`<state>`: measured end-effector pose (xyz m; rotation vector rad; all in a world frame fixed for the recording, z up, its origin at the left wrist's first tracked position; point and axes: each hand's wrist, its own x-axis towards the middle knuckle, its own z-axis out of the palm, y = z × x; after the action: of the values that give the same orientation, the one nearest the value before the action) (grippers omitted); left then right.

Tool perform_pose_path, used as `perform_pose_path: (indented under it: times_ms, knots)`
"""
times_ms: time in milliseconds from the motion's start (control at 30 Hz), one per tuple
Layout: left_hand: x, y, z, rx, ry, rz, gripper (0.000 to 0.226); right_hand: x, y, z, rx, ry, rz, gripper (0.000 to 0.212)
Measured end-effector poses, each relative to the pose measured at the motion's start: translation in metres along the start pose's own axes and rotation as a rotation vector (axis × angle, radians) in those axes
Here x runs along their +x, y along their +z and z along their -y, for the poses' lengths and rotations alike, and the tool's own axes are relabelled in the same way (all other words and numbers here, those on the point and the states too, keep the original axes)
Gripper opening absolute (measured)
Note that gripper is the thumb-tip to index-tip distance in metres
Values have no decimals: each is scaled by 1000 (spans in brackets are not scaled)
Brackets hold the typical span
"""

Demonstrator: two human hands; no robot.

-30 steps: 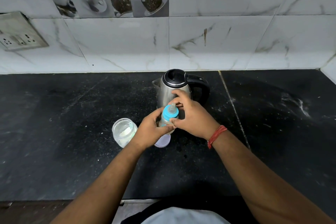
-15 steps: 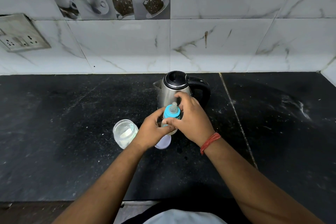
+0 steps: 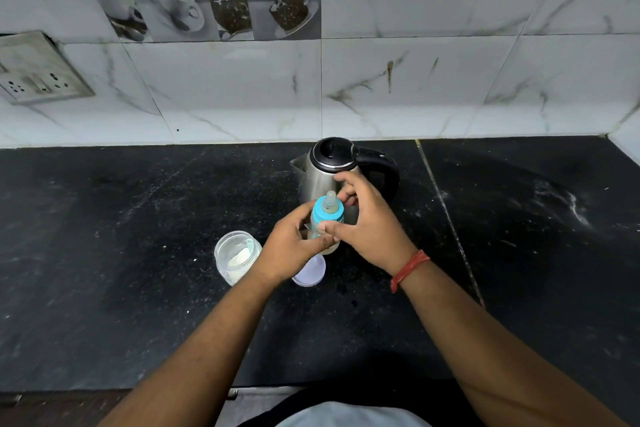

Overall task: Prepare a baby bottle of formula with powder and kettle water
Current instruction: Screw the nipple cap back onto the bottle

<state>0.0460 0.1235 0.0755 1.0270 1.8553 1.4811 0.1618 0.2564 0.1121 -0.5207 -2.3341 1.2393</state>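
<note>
A small clear baby bottle with a turquoise screw collar and a pale translucent teat (image 3: pixel 327 210) stands close to upright above the black speckled stone surface (image 3: pixel 138 253), its long axis vertical and the teat pointing up, tipped slightly toward the tiled wall. The left hand (image 3: pixel 291 250) has its grip closed around the bottle's body, while the right hand (image 3: pixel 367 222) curls round the collar, thumb in front and fingers behind. The bottle's lower part is hidden by the hands; no writing can be read on it. Just behind stands a brushed-steel electric kettle with a black lid and handle (image 3: pixel 332 166). To the left sits an open clear jar of white powder (image 3: pixel 237 256), and a pale lilac round cap (image 3: pixel 310 272) lies beneath the left hand.
</note>
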Motion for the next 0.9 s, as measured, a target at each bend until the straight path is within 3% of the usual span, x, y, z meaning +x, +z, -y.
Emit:
perform_pose_path:
  times_ms: [133,333,633,800,900]
  knots:
    - [2,1,0,8,-1,-5,56,-2,7,-1,1,-6,-63,81]
    - [4,1,4,12,-22,-17,57,6,-21,-11,146,-6,218,73]
    - [3,2,-1,48,-14,-4,58,3,0,-7,137,-4,15,67]
    - [3,2,-5,21,-19,7,66,11,-20,-8,160,5,203,78]
    - [5,2,-6,18,-15,8,68,13,-28,-8,198,27,300,74]
